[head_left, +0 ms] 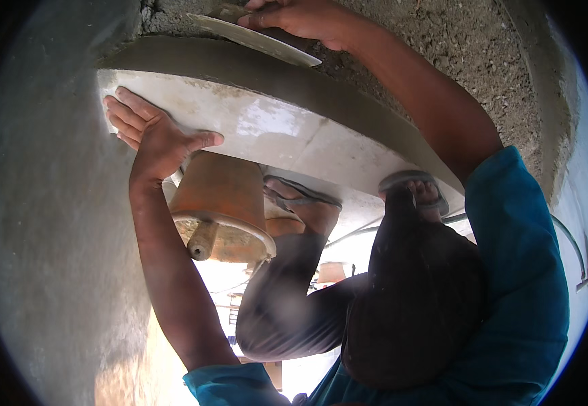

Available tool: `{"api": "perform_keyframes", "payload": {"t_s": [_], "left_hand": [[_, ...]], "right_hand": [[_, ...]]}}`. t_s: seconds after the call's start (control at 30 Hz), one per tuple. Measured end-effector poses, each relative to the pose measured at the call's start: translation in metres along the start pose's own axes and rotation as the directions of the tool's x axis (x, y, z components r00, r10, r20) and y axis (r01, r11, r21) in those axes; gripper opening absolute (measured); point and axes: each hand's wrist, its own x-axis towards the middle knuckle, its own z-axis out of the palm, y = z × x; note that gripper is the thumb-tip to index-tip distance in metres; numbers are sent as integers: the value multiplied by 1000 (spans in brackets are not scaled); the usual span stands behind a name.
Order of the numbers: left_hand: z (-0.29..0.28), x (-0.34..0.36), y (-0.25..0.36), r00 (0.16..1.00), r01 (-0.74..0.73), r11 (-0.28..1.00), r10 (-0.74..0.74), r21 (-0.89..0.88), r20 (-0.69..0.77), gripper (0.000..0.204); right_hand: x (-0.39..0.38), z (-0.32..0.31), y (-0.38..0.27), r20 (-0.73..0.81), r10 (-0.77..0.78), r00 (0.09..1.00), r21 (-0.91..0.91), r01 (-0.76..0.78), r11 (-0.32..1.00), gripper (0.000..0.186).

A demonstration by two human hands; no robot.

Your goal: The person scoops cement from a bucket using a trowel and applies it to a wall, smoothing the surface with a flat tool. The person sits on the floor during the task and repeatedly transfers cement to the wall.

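Observation:
My left hand (148,139) lies flat with spread fingers on the pale front face of a ledge (277,122), near its left end. In my right hand (294,17), at the top of the view, is a plastering trowel (257,42). Its long, thin metal blade slants above a smooth, dark band of wet mortar (233,68) along the ledge's edge. My fingers partly hide the trowel's handle. Past the band lies rough, grainy mortar (443,47).
Below my left hand stands a stained orange bucket (219,189) with a round wooden handle end (202,242) beside it. A smooth grey wall (57,189) rises on the left. My sandalled feet (301,193) are close to the ledge. A thin hose (568,237) runs at right.

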Motion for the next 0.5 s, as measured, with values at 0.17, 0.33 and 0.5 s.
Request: {"api": "perform_keyframes", "payload": {"t_s": [0.17,0.33,0.5], "left_hand": [[3,-1,-3,1000,-1,1000,0,-31,-14,170],[3,-1,-5,1000,-10,1000,10,-24,-18,170],[1,-1,-3,1000,0,1000,0,-23,-1,170]], "right_hand": [[14,7,0,-13,23,1000,-154,-24,988,47],[10,12,-7,-7,11,1000,-171,-12,985,47],[11,17,-3,-42,-72,996,-221,62,973,48]]}}
